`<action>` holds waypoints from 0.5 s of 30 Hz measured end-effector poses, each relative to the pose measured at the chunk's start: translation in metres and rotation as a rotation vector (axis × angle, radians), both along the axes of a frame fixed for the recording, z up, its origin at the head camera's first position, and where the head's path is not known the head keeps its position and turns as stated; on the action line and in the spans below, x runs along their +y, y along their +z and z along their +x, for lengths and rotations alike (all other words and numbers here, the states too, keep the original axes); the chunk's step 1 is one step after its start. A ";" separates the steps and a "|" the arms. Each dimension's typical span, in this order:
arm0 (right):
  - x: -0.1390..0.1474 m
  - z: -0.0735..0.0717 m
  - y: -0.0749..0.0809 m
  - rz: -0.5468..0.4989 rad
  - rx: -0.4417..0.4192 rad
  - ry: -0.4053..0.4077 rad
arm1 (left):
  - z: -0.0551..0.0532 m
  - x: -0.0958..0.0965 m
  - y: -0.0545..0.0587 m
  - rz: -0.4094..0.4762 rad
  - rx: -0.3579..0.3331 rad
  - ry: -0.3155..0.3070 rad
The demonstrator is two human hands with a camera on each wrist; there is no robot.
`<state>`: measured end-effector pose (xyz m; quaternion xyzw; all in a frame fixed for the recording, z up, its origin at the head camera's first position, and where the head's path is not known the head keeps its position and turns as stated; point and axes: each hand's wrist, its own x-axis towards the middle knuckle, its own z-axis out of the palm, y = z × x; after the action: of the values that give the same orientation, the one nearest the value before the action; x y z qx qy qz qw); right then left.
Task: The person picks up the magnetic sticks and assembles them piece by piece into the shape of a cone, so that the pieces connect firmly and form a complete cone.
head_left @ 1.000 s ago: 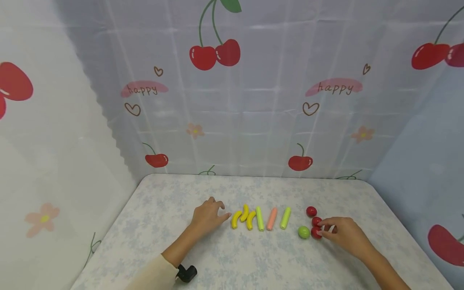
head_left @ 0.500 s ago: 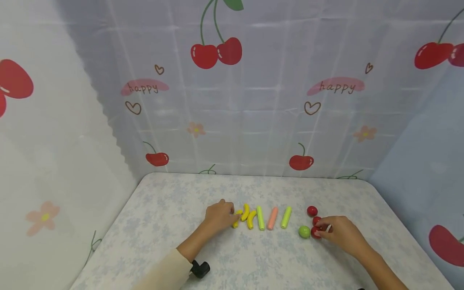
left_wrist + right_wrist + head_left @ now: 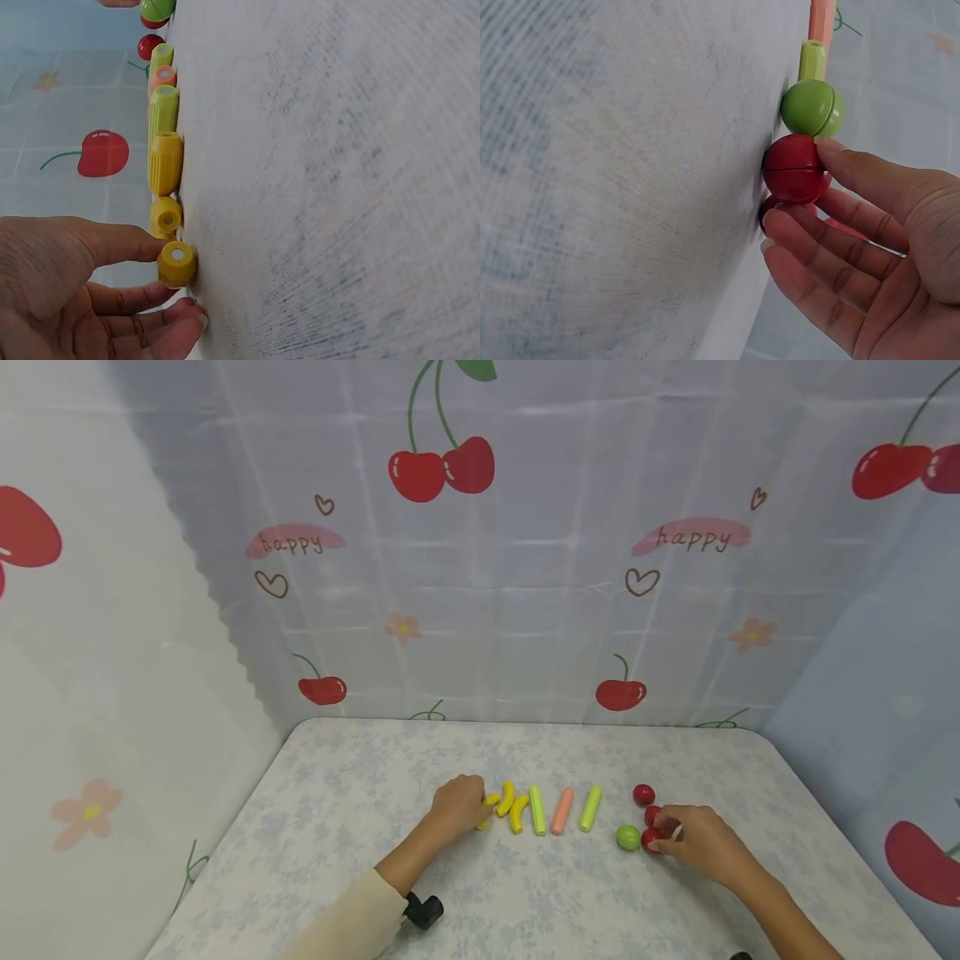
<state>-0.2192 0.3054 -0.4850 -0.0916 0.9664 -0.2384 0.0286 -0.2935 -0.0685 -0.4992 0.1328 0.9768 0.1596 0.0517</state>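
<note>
A curved yellow toy banana (image 3: 177, 266) is pinched at left by the left hand (image 3: 459, 806), a glossy red ball (image 3: 792, 169) by the right hand (image 3: 703, 839).

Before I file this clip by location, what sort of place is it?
Probably an indoor tabletop booth: cherry-print sheets screen the back and sides of a mottled table, where toy bananas and red balls are laid out.

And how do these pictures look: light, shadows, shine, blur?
Head view: bright light, pale sheen on the backdrop, a soft shadow by the right hand; left wrist view: dimmer, the tabletop blurred and streaky; right wrist view: also dim, a pale highlight on the green ball.
</note>
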 end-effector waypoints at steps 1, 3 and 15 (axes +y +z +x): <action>0.000 0.000 0.000 -0.005 -0.001 0.005 | 0.000 0.000 0.000 0.006 -0.005 0.003; -0.001 0.001 0.000 -0.007 -0.001 0.020 | 0.000 -0.001 0.001 0.023 -0.007 0.010; -0.002 0.006 0.003 0.006 0.009 0.032 | 0.003 -0.022 0.002 0.183 -0.027 0.060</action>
<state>-0.2135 0.3033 -0.4820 -0.1082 0.9656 -0.2346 0.0285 -0.2901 -0.0907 -0.4977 0.1056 0.9609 0.2515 0.0475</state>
